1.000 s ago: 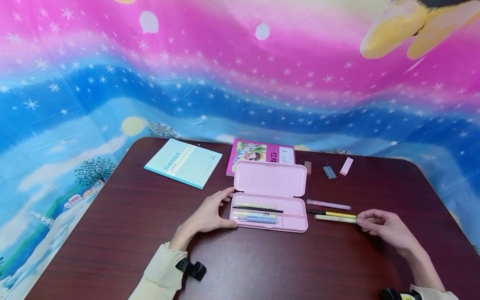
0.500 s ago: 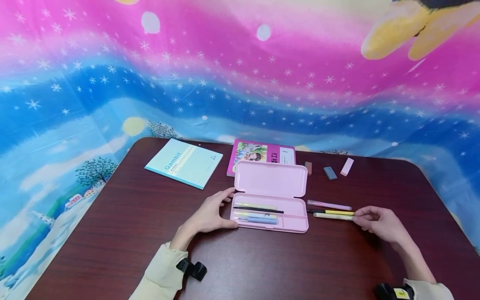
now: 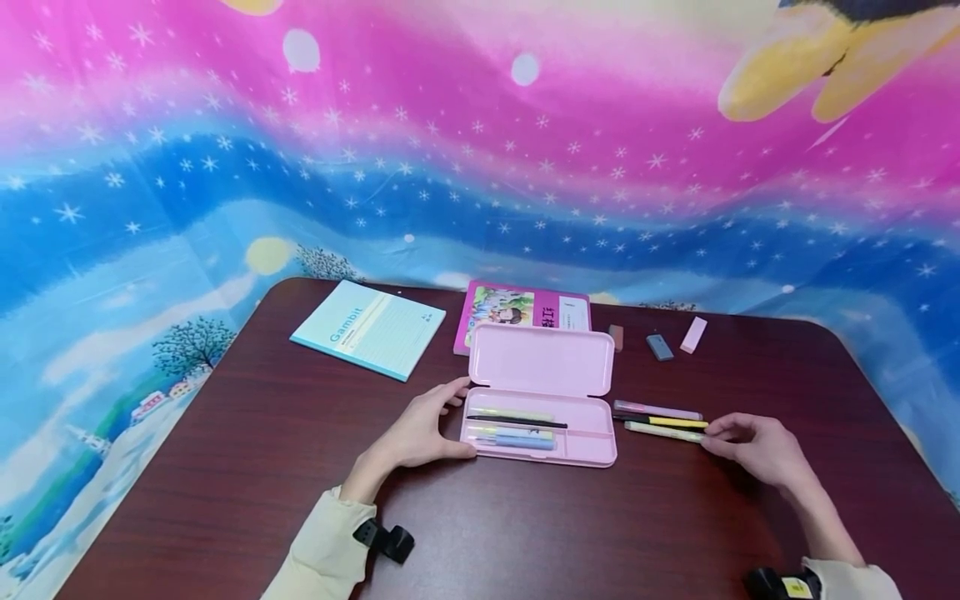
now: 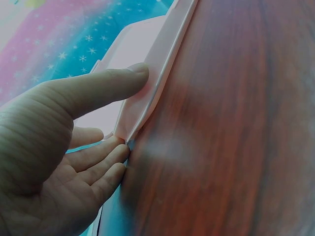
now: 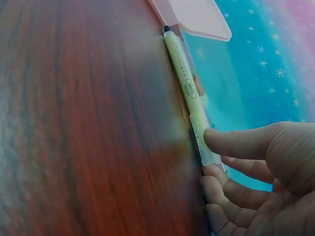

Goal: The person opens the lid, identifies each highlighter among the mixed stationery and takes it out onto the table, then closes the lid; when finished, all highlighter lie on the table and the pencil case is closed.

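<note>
as left hand [image 3: 416, 427] holds case [image 3: 542, 360], right hand [image 3: 763, 450] apparently pinches pen [image 5: 184, 73]

1. Left sleeve [image 3: 318, 542] was cream, looked puffy, creased, narrowed at the cuff.
2. Left wrist unit [image 3: 385, 540] was black, small, blocky, with a rounded outer end; sat by the cuff.
3. Right sleeve [image 3: 855, 578] was cream too; only a short piece showed, at the head view's bottom edge.
4. Right wrist unit [image 3: 767, 583] was black, chunky, bore a yellow label [image 3: 797, 588]; print was too small to read.
5. Left hand [image 3: 416, 427] and right hand [image 3: 759, 450] were bare.
</note>
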The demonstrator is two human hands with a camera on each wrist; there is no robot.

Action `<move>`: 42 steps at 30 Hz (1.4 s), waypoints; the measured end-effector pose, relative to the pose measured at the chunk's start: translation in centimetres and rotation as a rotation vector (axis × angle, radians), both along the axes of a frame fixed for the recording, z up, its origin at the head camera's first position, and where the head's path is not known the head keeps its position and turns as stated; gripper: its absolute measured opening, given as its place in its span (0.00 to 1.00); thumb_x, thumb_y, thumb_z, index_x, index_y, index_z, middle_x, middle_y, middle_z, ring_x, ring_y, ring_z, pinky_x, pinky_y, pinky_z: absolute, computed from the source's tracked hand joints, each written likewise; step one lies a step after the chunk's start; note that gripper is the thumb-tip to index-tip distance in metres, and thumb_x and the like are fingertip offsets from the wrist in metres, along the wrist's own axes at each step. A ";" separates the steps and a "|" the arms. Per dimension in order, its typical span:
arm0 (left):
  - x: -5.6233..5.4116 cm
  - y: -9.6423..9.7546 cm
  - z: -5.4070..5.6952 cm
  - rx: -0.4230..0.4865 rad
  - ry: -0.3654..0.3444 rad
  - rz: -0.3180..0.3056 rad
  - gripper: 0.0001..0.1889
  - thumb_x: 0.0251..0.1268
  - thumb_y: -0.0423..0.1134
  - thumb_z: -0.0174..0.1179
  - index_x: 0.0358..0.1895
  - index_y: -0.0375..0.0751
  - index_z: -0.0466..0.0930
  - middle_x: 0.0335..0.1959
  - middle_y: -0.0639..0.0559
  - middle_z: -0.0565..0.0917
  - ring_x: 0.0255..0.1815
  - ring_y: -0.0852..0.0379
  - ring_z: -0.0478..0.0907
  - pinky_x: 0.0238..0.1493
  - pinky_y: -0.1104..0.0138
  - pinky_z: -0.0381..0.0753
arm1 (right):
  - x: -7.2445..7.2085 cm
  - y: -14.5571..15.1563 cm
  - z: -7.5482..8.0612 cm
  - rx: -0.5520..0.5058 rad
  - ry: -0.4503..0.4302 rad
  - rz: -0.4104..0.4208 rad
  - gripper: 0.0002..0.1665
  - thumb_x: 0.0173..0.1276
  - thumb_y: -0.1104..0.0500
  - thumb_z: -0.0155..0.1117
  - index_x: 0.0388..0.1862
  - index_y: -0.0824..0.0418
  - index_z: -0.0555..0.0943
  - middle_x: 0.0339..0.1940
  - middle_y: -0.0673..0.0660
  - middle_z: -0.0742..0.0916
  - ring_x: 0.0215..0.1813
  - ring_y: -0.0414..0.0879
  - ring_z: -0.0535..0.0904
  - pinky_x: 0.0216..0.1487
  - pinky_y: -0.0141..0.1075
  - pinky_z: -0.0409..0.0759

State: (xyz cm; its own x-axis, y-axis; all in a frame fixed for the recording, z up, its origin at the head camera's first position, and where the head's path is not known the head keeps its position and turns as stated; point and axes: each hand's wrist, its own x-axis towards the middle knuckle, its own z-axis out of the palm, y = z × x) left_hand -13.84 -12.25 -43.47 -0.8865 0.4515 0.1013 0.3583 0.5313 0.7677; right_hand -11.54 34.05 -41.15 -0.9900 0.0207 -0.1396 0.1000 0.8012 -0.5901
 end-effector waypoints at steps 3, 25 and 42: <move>0.0 0.0 0.0 -0.001 0.000 0.000 0.49 0.41 0.41 0.77 0.71 0.37 0.60 0.56 0.48 0.76 0.55 0.53 0.72 0.57 0.57 0.74 | 0.0 0.0 -0.2 0.022 0.018 0.001 0.18 0.59 0.52 0.71 0.40 0.64 0.83 0.32 0.54 0.87 0.35 0.45 0.78 0.35 0.38 0.71; 0.0 0.1 0.0 -0.006 -0.002 0.007 0.49 0.41 0.41 0.78 0.70 0.36 0.61 0.56 0.48 0.75 0.55 0.53 0.72 0.57 0.57 0.74 | 0.1 -0.3 1.9 -0.129 0.015 0.029 0.21 0.67 0.51 0.65 0.48 0.67 0.80 0.37 0.61 0.86 0.33 0.46 0.81 0.30 0.38 0.80; 0.0 0.2 0.1 0.003 0.001 0.004 0.49 0.41 0.41 0.78 0.70 0.36 0.61 0.56 0.47 0.75 0.55 0.51 0.72 0.57 0.57 0.74 | -0.1 -4.2 2.0 -0.245 0.022 0.125 0.19 0.64 0.55 0.68 0.46 0.67 0.80 0.37 0.59 0.85 0.35 0.50 0.81 0.32 0.37 0.79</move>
